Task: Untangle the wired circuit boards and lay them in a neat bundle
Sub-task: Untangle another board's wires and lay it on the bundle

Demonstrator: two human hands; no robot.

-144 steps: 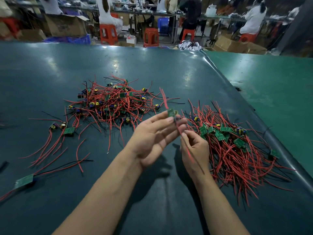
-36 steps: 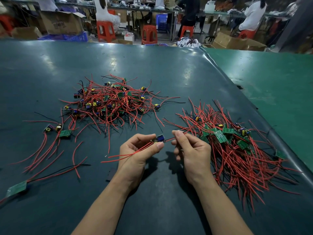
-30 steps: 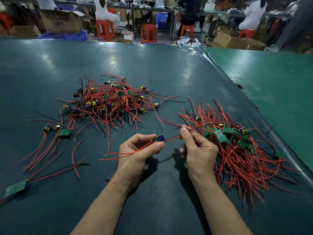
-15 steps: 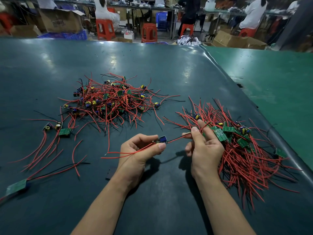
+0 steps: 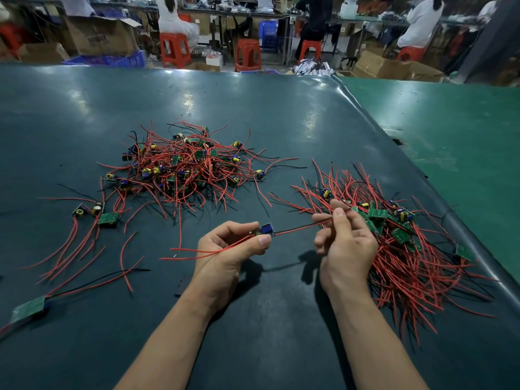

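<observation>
My left hand (image 5: 233, 251) pinches a small circuit board (image 5: 266, 229) with a blue part on it; its red wires trail left below the hand. From the board a red and a black wire (image 5: 298, 228) stretch right to my right hand (image 5: 344, 243), whose thumb and fingers pinch their far end. A tangled pile of boards and red wires (image 5: 185, 167) lies further back on the left. An ordered bundle (image 5: 399, 249) of boards with wires fanned out lies just right of my right hand.
Loose wired boards lie at the left: a pair (image 5: 95, 212) and one green board (image 5: 28, 306) near the front edge. The dark mat (image 5: 253, 108) ends at a raised seam (image 5: 439, 198) on the right, with a green table (image 5: 464, 130) beyond. People, stools and boxes fill the background.
My right hand slid rightward along the wires, away from the board, pulling them straight toward the bundle. My left hand kept the board in about the same place.
</observation>
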